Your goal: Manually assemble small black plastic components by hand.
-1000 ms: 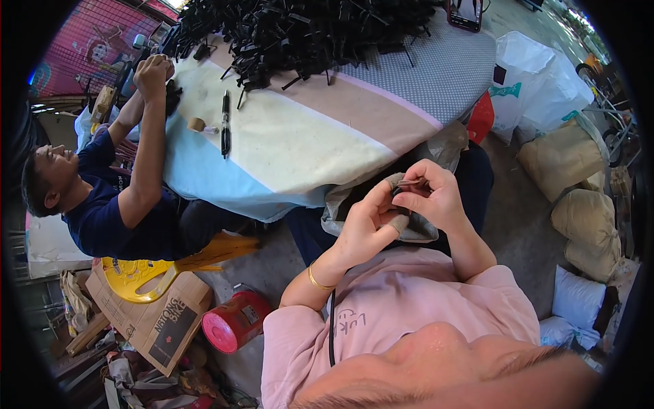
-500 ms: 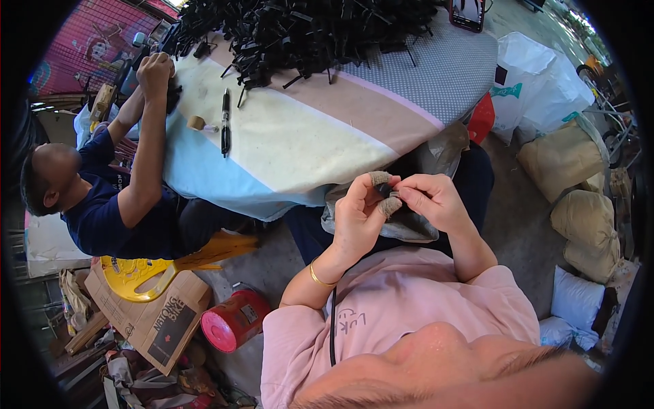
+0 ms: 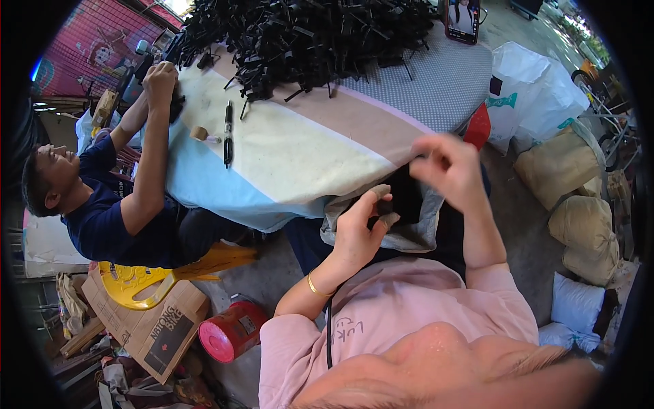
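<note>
My left hand (image 3: 357, 232) is over the mouth of a grey bag (image 3: 426, 228) on my lap. Beige tape wraps its thumb and forefinger, which curl around a dark gap. Whatever lies between them blends into the bag's black inside, so I cannot make it out. Raised at the table's near edge, right of the bag's opening, is my right hand (image 3: 449, 170). Its fingers are bent and smeared by motion. A big heap of short black strap-like pieces (image 3: 293, 48) covers the table's far side.
On the striped tablecloth (image 3: 300, 143) lie a pen (image 3: 228, 133) and a small tape roll (image 3: 199, 133). A phone (image 3: 463, 20) stands at the far right. Another person (image 3: 116, 198) sits at the left. A red bucket (image 3: 231, 330) and white sacks (image 3: 531, 88) stand on the floor.
My hands were together, fingertips meeting at a small dark piece. My right hand has pulled away up and to the right, while my left has dropped slightly nearer the bag.
</note>
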